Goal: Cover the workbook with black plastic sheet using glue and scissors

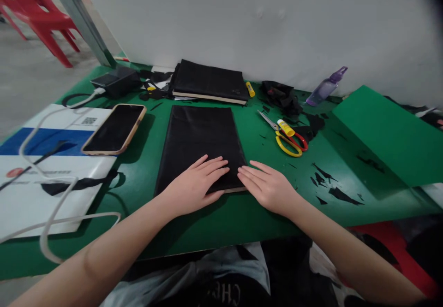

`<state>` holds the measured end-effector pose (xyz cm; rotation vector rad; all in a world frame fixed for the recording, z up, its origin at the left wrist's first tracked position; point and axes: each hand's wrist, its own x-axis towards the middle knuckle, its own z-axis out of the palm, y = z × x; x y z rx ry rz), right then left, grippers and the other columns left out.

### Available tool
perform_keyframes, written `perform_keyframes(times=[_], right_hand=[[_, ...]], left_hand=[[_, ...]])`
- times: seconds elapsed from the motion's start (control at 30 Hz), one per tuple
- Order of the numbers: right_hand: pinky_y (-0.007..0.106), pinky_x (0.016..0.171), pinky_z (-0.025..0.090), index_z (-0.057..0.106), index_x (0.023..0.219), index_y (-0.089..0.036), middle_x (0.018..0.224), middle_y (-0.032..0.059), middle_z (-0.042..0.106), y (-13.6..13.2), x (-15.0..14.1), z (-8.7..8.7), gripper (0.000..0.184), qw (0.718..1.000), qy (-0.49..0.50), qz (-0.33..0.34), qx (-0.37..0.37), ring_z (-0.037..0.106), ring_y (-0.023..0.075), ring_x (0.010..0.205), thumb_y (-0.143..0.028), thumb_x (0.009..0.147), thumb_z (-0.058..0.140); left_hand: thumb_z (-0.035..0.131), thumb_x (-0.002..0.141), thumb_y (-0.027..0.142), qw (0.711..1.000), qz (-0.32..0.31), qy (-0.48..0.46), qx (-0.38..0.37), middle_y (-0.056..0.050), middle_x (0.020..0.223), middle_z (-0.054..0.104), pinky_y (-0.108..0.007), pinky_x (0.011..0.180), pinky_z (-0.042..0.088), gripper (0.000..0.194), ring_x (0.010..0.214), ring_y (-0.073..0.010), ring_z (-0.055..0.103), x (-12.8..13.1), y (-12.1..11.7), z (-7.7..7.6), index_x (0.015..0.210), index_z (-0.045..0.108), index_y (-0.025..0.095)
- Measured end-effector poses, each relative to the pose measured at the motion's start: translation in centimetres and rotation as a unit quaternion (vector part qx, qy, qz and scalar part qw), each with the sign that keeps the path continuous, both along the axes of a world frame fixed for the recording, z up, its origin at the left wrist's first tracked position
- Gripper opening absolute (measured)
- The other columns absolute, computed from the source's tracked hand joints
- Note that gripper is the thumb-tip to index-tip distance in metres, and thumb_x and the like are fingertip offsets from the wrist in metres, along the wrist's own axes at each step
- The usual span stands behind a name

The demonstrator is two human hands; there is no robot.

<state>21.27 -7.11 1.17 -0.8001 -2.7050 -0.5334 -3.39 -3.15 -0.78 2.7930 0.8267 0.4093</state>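
A black-covered book (pixel 202 136) lies closed on the green table, its pale page edge showing at the near right corner. My left hand (pixel 194 185) rests flat on the lower part of the cover, fingers stretched towards the right. At the book's right edge, near its lower corner, my right hand (pixel 268 185) touches the cover with its fingertips. Its fingers are straight and lie side by side. Neither hand grips anything. Right of the book are scissors (pixel 287 142) with red and yellow handles, and a yellow glue stick (pixel 285 127) lies across them.
More black-covered books (pixel 209 80) lie at the back beside a small yellow tube (pixel 250 89). Black scraps (pixel 344 195) are scattered at right, near a green board (pixel 391 132) and a purple spray bottle (pixel 325 88). On the left are a phone (pixel 116 129), white cable (pixel 72 191) and black box (pixel 116 82).
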Motion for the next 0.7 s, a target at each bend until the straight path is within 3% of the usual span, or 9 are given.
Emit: perform_keyframes(times=[0.3,0.57,0.7], right_hand=[[0.043,0.100,0.052,0.068,0.106,-0.003,0.109,0.0172,0.069,-0.2,0.2,-0.2,0.025,0.997,-0.003,0.017,0.081,0.064,0.0265,0.109,-0.005,0.086,0.052],[0.044,0.105,0.047,0.063,0.114,-0.003,0.118,0.0175,0.066,0.4,1.6,-0.5,0.030,0.997,0.003,0.051,0.053,0.057,0.0266,0.119,-0.009,0.087,0.054],[0.044,0.104,0.048,0.061,0.121,-0.011,0.120,0.0116,0.066,0.9,2.7,-0.9,0.035,0.998,0.063,-0.012,0.010,0.060,0.0216,0.116,-0.007,0.088,0.049]], left_hand=[[0.048,0.093,0.032,0.999,-0.015,-0.011,0.026,-0.009,0.147,0.044,-0.043,0.117,0.024,0.054,0.140,-0.0198,0.032,0.1,-0.3,-0.1,0.142,0.034,0.016],[0.040,0.090,0.013,0.997,-0.051,0.010,0.060,-0.007,0.150,0.040,-0.043,0.117,0.025,0.052,0.141,-0.0202,0.030,0.5,-0.6,-0.1,0.142,0.038,0.018],[0.040,0.089,0.012,0.997,-0.057,0.022,0.056,-0.007,0.150,0.040,-0.041,0.117,0.025,0.052,0.141,-0.0195,0.030,0.6,-0.5,-0.3,0.141,0.039,0.015]])
